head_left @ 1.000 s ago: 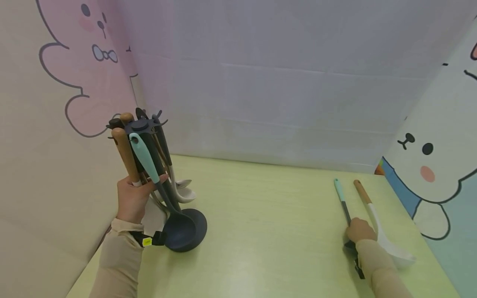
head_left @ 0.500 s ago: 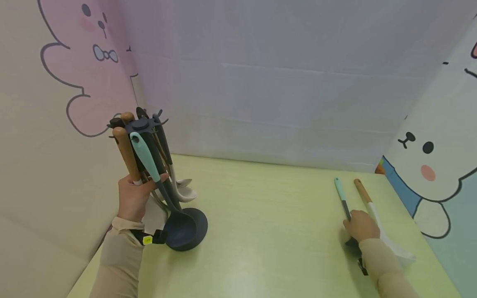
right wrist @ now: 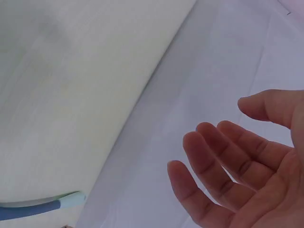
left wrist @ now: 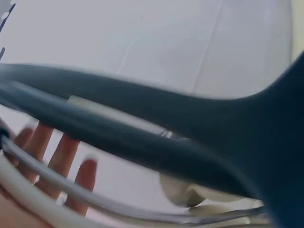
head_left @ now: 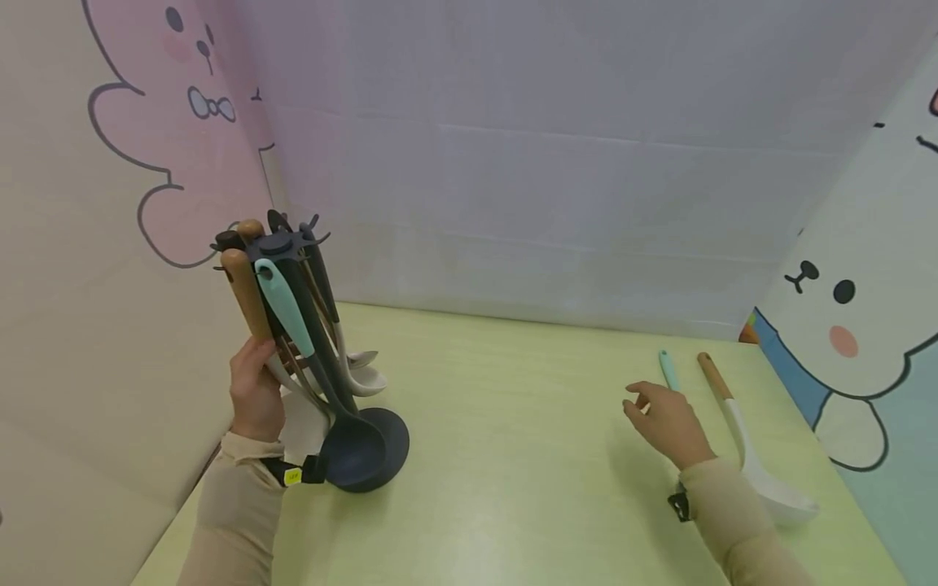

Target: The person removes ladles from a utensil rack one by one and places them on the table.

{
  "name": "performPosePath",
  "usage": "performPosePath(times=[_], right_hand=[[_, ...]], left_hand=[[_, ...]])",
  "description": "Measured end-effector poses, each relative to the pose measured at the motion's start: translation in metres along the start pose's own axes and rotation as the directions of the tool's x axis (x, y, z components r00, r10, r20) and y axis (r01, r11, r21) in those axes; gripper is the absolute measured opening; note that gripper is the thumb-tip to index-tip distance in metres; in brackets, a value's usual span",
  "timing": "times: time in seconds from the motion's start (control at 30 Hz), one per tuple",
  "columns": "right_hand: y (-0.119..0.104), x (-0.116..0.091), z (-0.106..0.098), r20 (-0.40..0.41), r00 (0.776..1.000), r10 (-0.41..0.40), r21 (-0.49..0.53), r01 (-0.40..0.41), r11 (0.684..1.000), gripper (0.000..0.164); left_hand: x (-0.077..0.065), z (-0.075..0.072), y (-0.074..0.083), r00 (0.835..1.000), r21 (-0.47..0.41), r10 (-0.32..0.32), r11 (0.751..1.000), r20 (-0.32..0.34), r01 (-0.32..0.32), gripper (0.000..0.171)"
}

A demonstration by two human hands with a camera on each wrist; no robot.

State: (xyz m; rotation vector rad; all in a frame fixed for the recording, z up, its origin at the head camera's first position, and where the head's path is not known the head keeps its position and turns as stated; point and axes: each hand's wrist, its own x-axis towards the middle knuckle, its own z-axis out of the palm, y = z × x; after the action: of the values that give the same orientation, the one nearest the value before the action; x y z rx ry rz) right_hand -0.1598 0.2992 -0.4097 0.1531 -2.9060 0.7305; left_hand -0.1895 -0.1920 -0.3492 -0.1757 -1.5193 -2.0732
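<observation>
My left hand (head_left: 252,391) is at the left side of a dark utensil stand (head_left: 277,244), right beside a wooden-handled utensil (head_left: 249,293). In the left wrist view its fingers (left wrist: 64,154) lie loosely extended behind the utensil shafts. A dark ladle (head_left: 354,449) with a mint handle hangs at the stand's front. My right hand (head_left: 668,423) is raised above the table, its fingers relaxed and holding nothing. Partly hidden behind it lies a mint-handled utensil (head_left: 668,370); in the right wrist view only its handle end (right wrist: 71,199) and part of its dark shaft show.
A white ladle (head_left: 784,496) with a wooden handle lies at the table's right side. White spoon-like utensils (head_left: 365,381) hang on the stand's right side, above its round dark base (head_left: 396,443). A fabric backdrop (head_left: 528,203) stands along the table's back edge.
My right hand has let go of the mint-handled utensil, lifted and moved left with its fingers opening. My left hand has loosened at the stand, its thumb shifting to the wooden-handled utensil's side.
</observation>
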Motion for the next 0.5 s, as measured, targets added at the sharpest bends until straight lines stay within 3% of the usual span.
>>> performPosePath(times=[0.07,0.1,0.2,0.27,0.33,0.5], right_hand=[[-0.012,0.001,0.001,-0.001,0.999,-0.032,0.029,0.032,0.999,0.028],[-0.017,0.002,0.001,-0.003,0.999,-0.048,0.038,0.048,0.998,0.027],[-0.032,0.004,0.003,-0.012,0.996,-0.089,0.067,0.089,0.994,0.025],[-0.040,0.004,0.004,-0.014,0.994,-0.106,0.080,0.107,0.991,0.024],[-0.046,0.005,0.006,-0.014,0.993,-0.118,0.091,0.119,0.989,0.023],[-0.054,0.007,0.013,0.005,0.991,-0.132,0.122,0.130,0.984,0.021]], left_hand=[[-0.003,0.004,0.000,0.997,-0.003,0.071,0.997,-0.010,-0.071,0.024],[-0.005,0.006,0.000,0.994,0.036,0.109,0.993,-0.011,-0.109,0.026],[-0.009,0.013,0.001,0.982,0.175,0.189,0.967,-0.016,-0.184,0.048],[-0.010,0.019,0.003,0.977,0.283,0.213,0.938,-0.024,-0.198,0.067],[-0.011,0.023,0.003,0.974,0.361,0.223,0.913,-0.047,-0.191,0.075],[-0.012,0.029,0.001,0.959,0.425,0.258,0.886,-0.117,-0.186,0.070]])
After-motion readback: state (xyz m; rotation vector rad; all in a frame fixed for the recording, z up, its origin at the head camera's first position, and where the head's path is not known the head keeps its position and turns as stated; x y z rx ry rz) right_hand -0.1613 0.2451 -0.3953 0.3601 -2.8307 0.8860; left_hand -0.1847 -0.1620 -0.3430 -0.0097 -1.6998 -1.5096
